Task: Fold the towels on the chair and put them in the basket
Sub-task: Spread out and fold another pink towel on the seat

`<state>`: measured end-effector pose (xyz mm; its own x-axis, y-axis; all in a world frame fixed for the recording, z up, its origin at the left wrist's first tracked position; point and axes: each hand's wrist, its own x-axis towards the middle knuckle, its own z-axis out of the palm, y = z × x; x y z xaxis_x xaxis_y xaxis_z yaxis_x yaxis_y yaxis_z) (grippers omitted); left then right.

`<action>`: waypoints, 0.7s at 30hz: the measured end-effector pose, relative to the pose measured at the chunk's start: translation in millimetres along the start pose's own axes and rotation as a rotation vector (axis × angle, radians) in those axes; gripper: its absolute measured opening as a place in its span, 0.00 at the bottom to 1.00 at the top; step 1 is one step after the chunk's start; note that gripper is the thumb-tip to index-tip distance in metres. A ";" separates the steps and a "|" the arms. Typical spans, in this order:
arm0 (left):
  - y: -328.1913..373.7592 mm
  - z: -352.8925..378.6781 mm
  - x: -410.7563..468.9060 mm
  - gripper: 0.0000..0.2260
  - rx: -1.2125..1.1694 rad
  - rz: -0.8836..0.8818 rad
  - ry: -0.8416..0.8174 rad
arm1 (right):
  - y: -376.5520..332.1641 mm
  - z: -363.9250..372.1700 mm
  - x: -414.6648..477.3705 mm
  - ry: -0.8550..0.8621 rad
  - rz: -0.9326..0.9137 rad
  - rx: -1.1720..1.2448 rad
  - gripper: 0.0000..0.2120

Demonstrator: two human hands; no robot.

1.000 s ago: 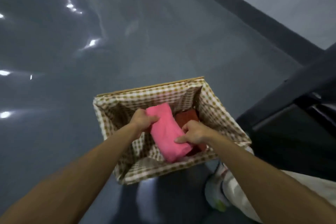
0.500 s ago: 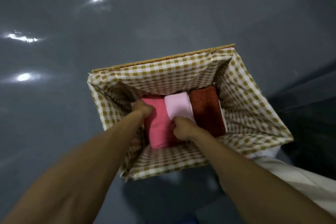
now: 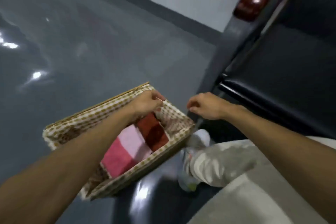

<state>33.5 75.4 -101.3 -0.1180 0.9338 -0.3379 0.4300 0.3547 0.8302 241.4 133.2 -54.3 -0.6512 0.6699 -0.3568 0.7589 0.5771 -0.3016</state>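
Grey glossy floor. Both hands are off the pink towel now: left hand over the basket corner, right hand near the black chair, both loosely curled, empty. Pale pink towel and dark red towel lie beside it inside. Left forearm hides part of the basket.

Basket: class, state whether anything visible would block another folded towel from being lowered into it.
No lid covers the basket. Only the left hand hovers over its far right corner; the right hand is outside. Inside, the pink towel, pale pink towel and dark red towel lie side by side.
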 end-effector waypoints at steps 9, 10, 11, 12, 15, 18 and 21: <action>254.1 140.7 1.6 0.09 0.220 0.580 -0.233 | 145.3 -106.7 -218.5 0.435 0.436 0.077 0.10; 274.6 163.4 0.0 0.09 0.244 0.634 -0.265 | 160.8 -108.6 -242.4 0.472 0.486 0.088 0.10; 292.2 186.0 -1.3 0.08 0.267 0.675 -0.293 | 174.7 -109.0 -264.8 0.505 0.535 0.100 0.10; 308.9 209.9 -4.9 0.07 0.284 0.714 -0.328 | 189.0 -107.9 -286.4 0.539 0.588 0.113 0.10; 348.5 281.2 -16.0 0.07 0.345 0.783 -0.432 | 232.1 -97.3 -345.7 0.634 0.755 0.119 0.12; 375.0 349.2 -22.5 0.07 0.397 0.831 -0.527 | 277.6 -81.7 -395.5 0.736 0.896 0.126 0.13; 396.6 413.3 -27.7 0.07 0.388 0.865 -0.605 | 318.5 -67.4 -440.6 0.903 1.053 0.129 0.11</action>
<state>577.2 170.7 54.1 0.7633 0.6450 0.0382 0.4185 -0.5385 0.7314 769.8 53.3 66.4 0.4805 0.8520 0.2077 0.8506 -0.3951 -0.3471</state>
